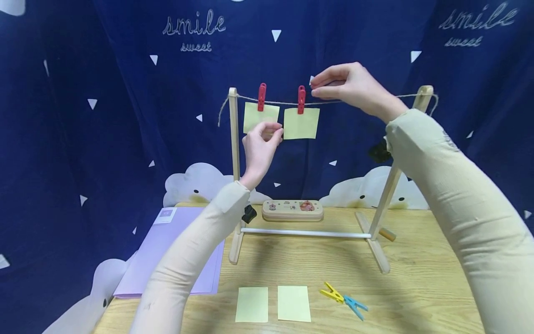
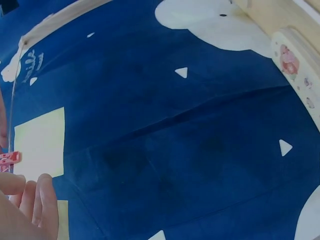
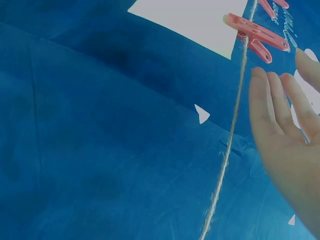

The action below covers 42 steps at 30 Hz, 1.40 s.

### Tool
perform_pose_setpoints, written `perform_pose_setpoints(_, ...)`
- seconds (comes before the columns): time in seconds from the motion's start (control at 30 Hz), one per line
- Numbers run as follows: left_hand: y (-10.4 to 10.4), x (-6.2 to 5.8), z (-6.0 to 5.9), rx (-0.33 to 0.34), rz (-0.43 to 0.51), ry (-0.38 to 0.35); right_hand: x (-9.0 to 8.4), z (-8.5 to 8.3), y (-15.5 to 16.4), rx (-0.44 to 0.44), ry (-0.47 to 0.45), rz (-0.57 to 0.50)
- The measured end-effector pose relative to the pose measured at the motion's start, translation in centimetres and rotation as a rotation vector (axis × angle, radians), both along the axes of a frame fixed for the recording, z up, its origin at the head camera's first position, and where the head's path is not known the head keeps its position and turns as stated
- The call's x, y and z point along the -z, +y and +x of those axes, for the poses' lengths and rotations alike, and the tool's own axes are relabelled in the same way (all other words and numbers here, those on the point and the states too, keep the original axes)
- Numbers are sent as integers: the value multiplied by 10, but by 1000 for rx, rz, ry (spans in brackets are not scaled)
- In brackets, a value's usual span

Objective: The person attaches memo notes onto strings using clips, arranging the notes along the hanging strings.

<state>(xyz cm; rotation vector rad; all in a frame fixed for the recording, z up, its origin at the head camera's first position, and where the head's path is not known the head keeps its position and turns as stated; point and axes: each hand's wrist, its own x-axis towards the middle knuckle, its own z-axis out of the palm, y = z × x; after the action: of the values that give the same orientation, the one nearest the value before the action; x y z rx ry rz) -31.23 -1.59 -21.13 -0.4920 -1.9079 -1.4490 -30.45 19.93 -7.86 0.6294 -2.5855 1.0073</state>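
We see the right hand (image 1: 359, 90) unclasped, just beside a red clip (image 1: 301, 99); the left hand (image 1: 262, 146), also grasping nothing, is by the near edge of the yellow note (image 1: 301, 124) that clip holds on the string (image 3: 230, 138). Another note (image 1: 254, 118) hangs behind the left hand.

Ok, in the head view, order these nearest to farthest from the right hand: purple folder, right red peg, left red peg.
1. Right red peg: on the string
2. Left red peg: farther left along it
3. Purple folder: low left, on the table
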Motion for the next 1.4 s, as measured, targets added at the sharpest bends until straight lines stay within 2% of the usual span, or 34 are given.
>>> perform_pose_setpoints(0.23, -6, 22, 5, 27, -21, -21, 21, 12, 19, -19, -22, 8)
perform_pose_setpoints(0.4, -13, 42, 7, 52, -42, -73, 49, 23, 34, -31, -66, 30)
perform_pose_setpoints(0.57, -20, 67, 8, 74, -93, -133, 93, 33, 49, -40, -107, 32)
perform_pose_setpoints(0.77, -27, 100, 11, 134, -159, -225, 153, 44, 70, -103, -190, 36)
perform_pose_setpoints(1.0, -38, 137, 21, 202, -271, -292, 217, 58, 84, -182, -204, 27)
perform_pose_setpoints(1.2, -51, 164, 33, 282, -320, -334, 262, 70, 93, -226, -246, -7)
perform_pose_setpoints(1.4, -67, 190, 47, 361, -363, -384, 298, 85, 101, -249, -270, -13)
